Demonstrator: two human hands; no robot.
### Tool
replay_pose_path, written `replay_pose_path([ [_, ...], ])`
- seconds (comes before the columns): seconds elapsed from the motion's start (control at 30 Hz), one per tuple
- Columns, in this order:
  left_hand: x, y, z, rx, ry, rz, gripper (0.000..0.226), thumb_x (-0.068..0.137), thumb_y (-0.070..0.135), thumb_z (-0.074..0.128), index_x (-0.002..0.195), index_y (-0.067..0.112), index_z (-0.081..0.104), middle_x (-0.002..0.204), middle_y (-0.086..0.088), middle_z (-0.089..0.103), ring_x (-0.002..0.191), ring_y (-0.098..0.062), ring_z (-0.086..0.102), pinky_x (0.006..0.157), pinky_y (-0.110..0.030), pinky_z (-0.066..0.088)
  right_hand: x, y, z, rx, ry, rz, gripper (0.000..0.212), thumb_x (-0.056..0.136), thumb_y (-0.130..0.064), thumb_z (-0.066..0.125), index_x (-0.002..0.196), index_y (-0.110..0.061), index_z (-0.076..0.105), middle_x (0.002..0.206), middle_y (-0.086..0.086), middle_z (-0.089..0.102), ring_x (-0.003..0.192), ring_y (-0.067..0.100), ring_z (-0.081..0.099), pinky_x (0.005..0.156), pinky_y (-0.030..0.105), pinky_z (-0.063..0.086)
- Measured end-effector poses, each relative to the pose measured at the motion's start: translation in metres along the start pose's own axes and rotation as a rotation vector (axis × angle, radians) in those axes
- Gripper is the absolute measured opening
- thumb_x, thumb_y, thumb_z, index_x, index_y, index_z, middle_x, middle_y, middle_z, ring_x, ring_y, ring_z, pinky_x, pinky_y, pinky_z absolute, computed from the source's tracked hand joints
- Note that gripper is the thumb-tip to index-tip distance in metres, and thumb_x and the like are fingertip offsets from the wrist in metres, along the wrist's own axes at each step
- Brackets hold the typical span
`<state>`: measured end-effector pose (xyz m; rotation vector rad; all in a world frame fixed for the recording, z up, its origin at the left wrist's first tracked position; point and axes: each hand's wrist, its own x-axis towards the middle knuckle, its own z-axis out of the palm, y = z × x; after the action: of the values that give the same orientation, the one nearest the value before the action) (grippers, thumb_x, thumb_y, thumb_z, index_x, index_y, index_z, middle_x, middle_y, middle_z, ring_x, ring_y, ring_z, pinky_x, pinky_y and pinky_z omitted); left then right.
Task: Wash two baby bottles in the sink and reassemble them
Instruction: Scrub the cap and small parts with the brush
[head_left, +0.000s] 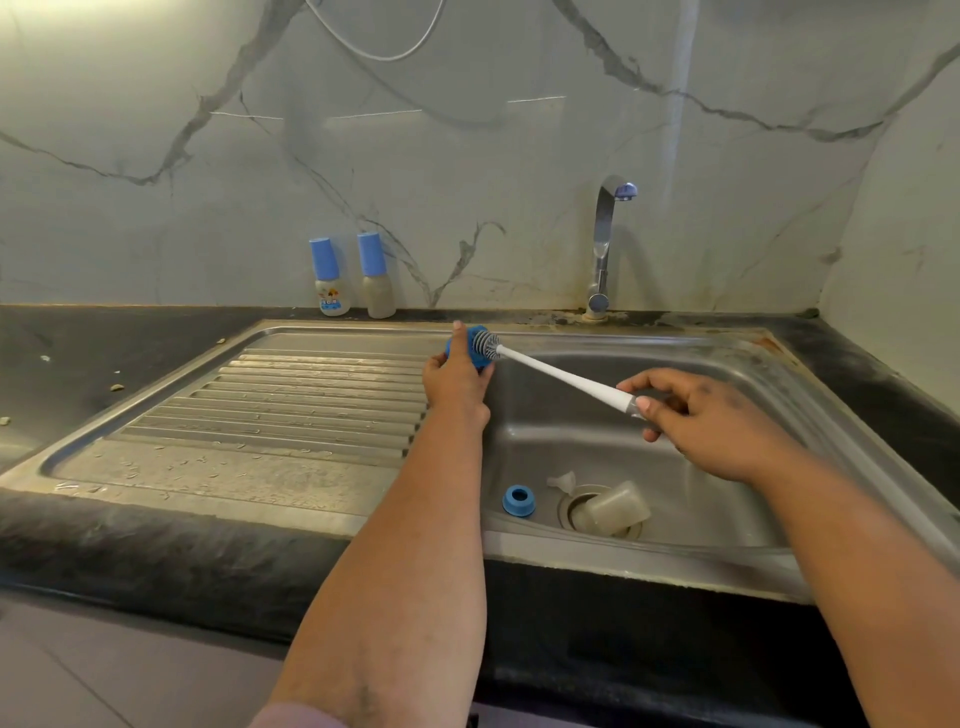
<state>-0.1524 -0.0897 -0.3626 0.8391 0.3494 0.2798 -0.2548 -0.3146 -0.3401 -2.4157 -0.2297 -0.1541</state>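
My left hand is gripping a blue cap above the sink's back-left corner, mostly hiding it behind my fingers. My right hand is pinching the white brush handle; the grey bristle head is going into the cap, so its tip is hidden. The sink is holding a blue collar ring, a clear nipple, hard to make out, and a cloudy bottle body lying tipped over the drain. Two capped bottles are standing on the bench against the wall, just beside each other.
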Motion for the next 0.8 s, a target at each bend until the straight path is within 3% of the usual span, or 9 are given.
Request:
replay_pose_path([
  [0.13,0.0,-0.005,-0.001,0.128,-0.017,-0.03,0.036,0.087,0.028,0.071,0.11,0.009,0.051,0.113,-0.016,0.063,0.101,-0.025,0.066,0.073,-0.027,0.058,-0.001,0.001,0.0,-0.035,-0.009,-0.01,0.018,0.098,-0.031,0.052,0.107,-0.045,0.058,0.082,-0.01,0.064,0.064,0.001,0.055,0.055,0.017,0.036],
  [0.27,0.006,-0.001,-0.002,0.176,0.033,0.07,0.03,0.089,0.03,0.069,0.104,0.012,0.051,0.109,-0.013,0.061,0.094,-0.02,0.066,0.066,-0.022,0.058,0.001,0.01,-0.01,0.028,0.014,0.019,0.016,0.095,-0.03,0.058,0.098,-0.046,0.063,0.079,-0.004,0.069,0.079,0.015,0.064,0.062,0.028,0.046],
  [0.4,0.006,-0.003,-0.004,0.192,-0.042,-0.03,0.038,0.089,0.028,0.069,0.114,0.01,0.047,0.118,-0.018,0.058,0.106,-0.027,0.063,0.069,-0.027,0.058,0.001,0.009,-0.007,-0.03,0.028,0.017,0.015,0.098,-0.029,0.054,0.107,-0.038,0.062,0.084,-0.008,0.066,0.071,0.001,0.058,0.056,0.019,0.036],
  [0.53,0.008,-0.004,-0.006,0.252,-0.066,-0.019,0.044,0.089,0.025,0.069,0.122,0.006,0.048,0.117,-0.017,0.06,0.103,-0.026,0.064,0.072,-0.028,0.058,-0.001,0.003,-0.002,-0.048,0.004,0.002,0.016,0.097,-0.031,0.054,0.11,-0.037,0.062,0.081,-0.008,0.066,0.064,0.001,0.054,0.054,0.017,0.034],
  [0.63,0.004,0.0,-0.004,0.146,-0.128,-0.053,0.037,0.09,0.022,0.067,0.119,0.006,0.05,0.111,-0.015,0.061,0.096,-0.023,0.065,0.079,-0.032,0.058,-0.001,0.001,-0.003,-0.036,0.052,0.004,0.017,0.097,-0.032,0.055,0.111,-0.036,0.064,0.081,-0.01,0.065,0.062,-0.002,0.056,0.051,0.014,0.034],
  [0.73,0.009,0.006,-0.007,0.044,-0.057,0.084,0.024,0.091,0.019,0.066,0.107,0.013,0.051,0.103,-0.009,0.059,0.088,-0.018,0.064,0.084,-0.034,0.057,-0.004,-0.008,0.003,-0.04,0.015,-0.055,0.017,0.095,-0.036,0.058,0.111,-0.039,0.063,0.08,-0.01,0.062,0.059,-0.009,0.054,0.047,0.009,0.035],
  [0.8,0.011,0.009,-0.01,0.08,-0.028,0.19,0.026,0.09,0.021,0.068,0.109,0.015,0.051,0.101,-0.006,0.059,0.088,-0.016,0.065,0.08,-0.03,0.058,-0.005,-0.015,0.006,-0.05,-0.017,-0.059,0.018,0.094,-0.038,0.059,0.111,-0.041,0.062,0.081,-0.011,0.059,0.062,-0.002,0.055,0.05,0.01,0.034],
])
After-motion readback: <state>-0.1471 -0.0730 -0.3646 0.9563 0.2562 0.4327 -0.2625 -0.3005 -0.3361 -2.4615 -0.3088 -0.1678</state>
